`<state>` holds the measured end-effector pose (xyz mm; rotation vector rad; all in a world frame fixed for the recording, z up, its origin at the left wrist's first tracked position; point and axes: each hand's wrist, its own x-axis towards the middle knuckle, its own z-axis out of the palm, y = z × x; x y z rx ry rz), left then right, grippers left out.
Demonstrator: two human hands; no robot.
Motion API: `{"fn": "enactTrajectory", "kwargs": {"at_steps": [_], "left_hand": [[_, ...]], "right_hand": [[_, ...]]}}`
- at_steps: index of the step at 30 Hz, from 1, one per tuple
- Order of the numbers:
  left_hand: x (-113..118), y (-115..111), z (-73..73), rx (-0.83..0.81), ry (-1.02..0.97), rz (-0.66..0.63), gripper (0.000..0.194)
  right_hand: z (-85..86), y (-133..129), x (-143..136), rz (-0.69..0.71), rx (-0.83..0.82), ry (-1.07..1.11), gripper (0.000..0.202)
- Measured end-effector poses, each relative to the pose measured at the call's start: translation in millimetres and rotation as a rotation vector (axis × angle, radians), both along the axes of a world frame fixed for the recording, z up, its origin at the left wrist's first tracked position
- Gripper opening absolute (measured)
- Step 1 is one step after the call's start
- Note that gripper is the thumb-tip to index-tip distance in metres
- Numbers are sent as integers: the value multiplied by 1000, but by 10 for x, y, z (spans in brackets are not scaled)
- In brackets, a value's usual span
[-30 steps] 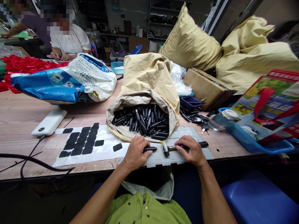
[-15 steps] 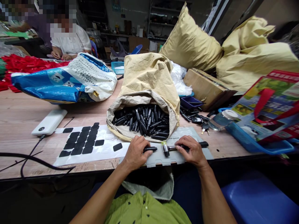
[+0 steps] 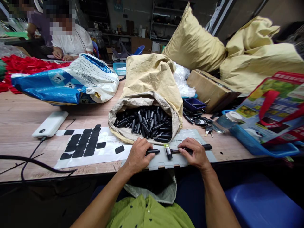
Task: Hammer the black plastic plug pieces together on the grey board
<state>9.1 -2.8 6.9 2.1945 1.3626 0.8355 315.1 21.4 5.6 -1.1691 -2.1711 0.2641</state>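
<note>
My left hand (image 3: 140, 155) is closed on a black pen-like part (image 3: 153, 152), whose end sticks out to the right over a grey board (image 3: 159, 163). My right hand (image 3: 195, 152) grips the dark handle of a small hammer (image 3: 168, 151); its head, yellowish at one end and black at the other, lies just right of the black part without touching it. Behind both hands, an open beige sack (image 3: 152, 72) shows many similar black parts (image 3: 149, 122) in its mouth. Left of my left hand lies a white sheet (image 3: 106, 157) with black rounded patches (image 3: 89, 146).
A white power bank (image 3: 50, 124) with a cable and a blue-white bag (image 3: 64, 80) are on the left. To the right are keys (image 3: 209, 130), a clear jar (image 3: 226, 122), a blue basket (image 3: 261, 147) and a wooden box (image 3: 209, 90). People sit at the back left.
My hands, the black part and the hammer have not visibly moved. At the back left, a person's arm and head have shifted slightly.
</note>
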Motion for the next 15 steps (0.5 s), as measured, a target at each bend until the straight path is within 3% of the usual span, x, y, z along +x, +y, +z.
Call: {"fn": "enactTrajectory", "kwargs": {"at_steps": [15], "left_hand": [[4,-3,-5,8,-6,2,11]], "right_hand": [[16,-8,1,-6,-7,-11,11]]}}
